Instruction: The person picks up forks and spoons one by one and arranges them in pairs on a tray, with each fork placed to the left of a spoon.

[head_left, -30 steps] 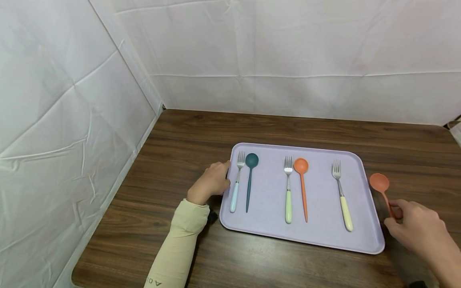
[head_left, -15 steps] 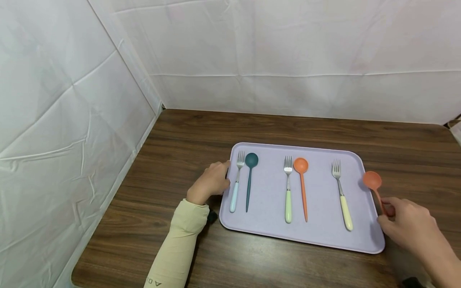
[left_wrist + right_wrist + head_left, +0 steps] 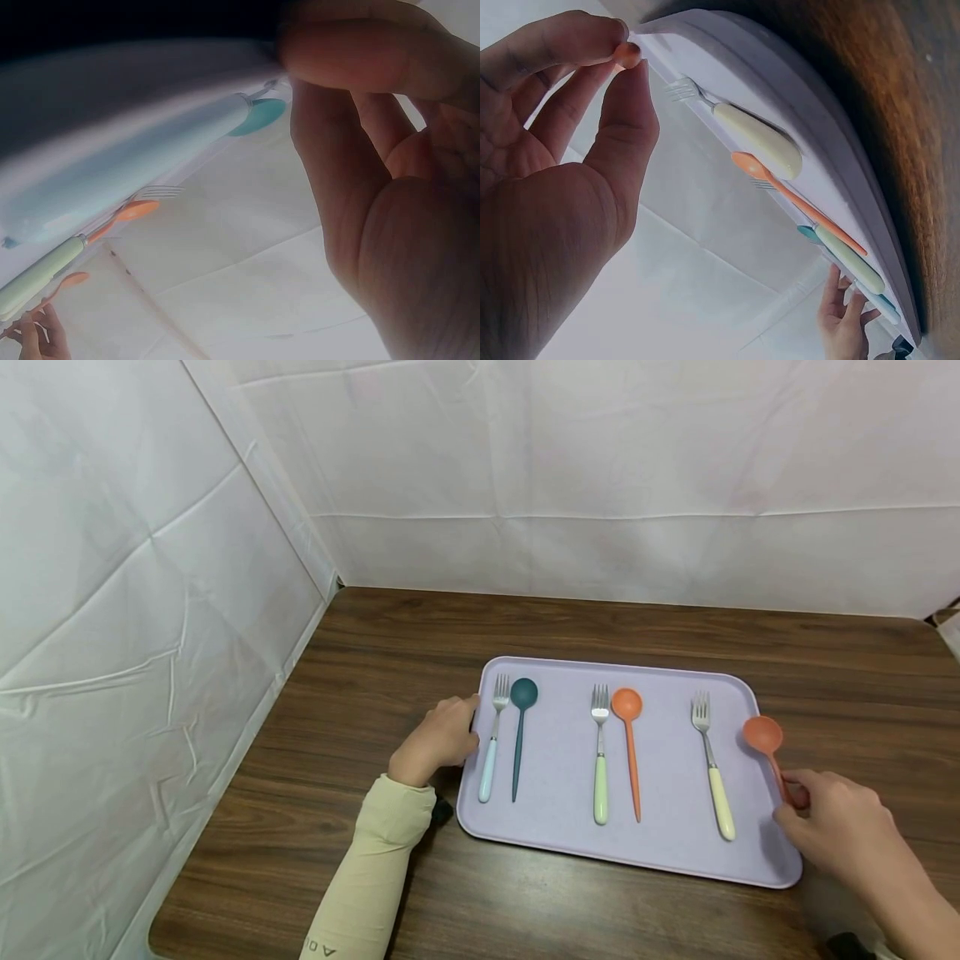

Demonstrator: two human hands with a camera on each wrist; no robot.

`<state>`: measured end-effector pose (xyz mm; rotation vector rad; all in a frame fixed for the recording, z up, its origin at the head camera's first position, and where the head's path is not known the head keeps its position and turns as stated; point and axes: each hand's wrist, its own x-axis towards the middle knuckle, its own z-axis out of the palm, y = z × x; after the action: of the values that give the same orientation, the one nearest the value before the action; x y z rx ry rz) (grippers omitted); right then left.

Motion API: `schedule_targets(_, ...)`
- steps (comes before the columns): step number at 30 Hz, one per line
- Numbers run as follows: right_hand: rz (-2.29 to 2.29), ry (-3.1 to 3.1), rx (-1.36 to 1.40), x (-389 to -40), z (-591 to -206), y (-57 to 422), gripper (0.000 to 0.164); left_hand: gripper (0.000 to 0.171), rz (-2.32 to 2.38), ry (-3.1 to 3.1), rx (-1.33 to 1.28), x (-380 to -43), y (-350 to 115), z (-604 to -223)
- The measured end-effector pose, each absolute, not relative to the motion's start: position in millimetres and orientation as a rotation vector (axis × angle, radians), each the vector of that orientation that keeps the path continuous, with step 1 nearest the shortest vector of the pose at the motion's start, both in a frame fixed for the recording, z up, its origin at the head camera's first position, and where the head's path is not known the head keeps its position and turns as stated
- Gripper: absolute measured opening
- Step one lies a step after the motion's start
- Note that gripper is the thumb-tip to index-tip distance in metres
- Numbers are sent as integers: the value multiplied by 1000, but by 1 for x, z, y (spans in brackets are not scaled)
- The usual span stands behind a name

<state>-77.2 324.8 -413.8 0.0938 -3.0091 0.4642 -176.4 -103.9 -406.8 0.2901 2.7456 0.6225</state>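
In the head view, my right hand [image 3: 840,822] pinches an orange-red spoon [image 3: 763,735] by the end of its handle. Its bowl overlaps the right rim of a lilac tray [image 3: 555,760]. Only the round handle tip [image 3: 628,55] shows between thumb and finger in the right wrist view. My left hand [image 3: 437,739] grips the tray's left edge. On the tray lie a light-blue-handled fork [image 3: 488,770] beside a dark teal spoon [image 3: 524,694], then a green-handled fork [image 3: 601,789] beside an orange spoon [image 3: 627,704]. A yellow-handled fork [image 3: 720,802] lies alone at the right.
The tray rests on a dark wood table [image 3: 360,677]. White sheeting hangs behind the table [image 3: 615,485] and along its left side [image 3: 135,635]. A small black object [image 3: 442,812] shows beside the left sleeve.
My right hand has moved left with the orange-red spoon, from beside the tray to over its right rim. The left hand and the cutlery on the tray stay put.
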Motion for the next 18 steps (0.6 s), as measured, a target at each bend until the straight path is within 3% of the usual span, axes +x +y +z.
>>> schedule_targets(10,497,-3012,153,-80,-417,319,27,57,613,2740,289,-176,-104,-407)
schedule_targets(18,491,-3095,156,-83,-417,313,31,58,595,2743,298,-177,-105,-407)
